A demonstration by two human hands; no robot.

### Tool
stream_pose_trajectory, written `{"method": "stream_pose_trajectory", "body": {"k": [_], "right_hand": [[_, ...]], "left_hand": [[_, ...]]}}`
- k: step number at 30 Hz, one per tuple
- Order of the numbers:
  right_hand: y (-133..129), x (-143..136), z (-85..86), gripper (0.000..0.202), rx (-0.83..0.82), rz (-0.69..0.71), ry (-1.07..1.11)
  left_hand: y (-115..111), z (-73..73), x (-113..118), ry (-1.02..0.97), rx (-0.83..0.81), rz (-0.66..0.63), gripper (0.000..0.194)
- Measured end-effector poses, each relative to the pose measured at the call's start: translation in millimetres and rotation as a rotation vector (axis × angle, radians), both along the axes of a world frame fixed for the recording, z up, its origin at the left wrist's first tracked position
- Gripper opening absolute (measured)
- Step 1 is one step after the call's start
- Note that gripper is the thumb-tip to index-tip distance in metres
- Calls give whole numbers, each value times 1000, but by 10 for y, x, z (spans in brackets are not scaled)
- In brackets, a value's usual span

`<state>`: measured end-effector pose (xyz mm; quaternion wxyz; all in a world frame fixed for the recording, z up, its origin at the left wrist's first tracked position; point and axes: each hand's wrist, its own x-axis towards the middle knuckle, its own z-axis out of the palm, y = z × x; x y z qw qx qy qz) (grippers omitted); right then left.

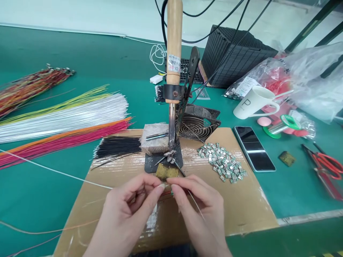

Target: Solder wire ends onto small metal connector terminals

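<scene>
Both hands meet over the cardboard, just below the upright soldering iron [172, 121]. My left hand [134, 207] is closed in a pinch; a white wire [66, 173] runs in from the left and passes behind it, its end hidden by the fingers. My right hand [197, 208] pinches thumb against forefinger, and a green bit of a small circuit board [172, 192] shows at the thumb tip. A thin solder wire [197, 205] trails across that hand. Red wire lies partly hidden beneath the fingertips. Right beyond them is a yellow sponge [166, 172], under the iron's tip.
A pile of small circuit boards [223, 162] lies to the right on the cardboard [241, 210]. Black wires [118, 147], white wires [66, 114] and red wires [66, 142] fan out left. Beyond are a fan [198, 126], phone [254, 148], mug [253, 101] and red-handled pliers [325, 164].
</scene>
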<state>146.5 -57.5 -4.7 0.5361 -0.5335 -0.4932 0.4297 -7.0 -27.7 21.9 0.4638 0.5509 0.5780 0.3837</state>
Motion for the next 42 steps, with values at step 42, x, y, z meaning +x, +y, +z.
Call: {"method": "stream_pose_trajectory", "body": {"k": [42], "right_hand": [[-26,-11,78,21,-158,-10,121]], "left_hand": [[-46,30,9,-5,23,-17,12]]}}
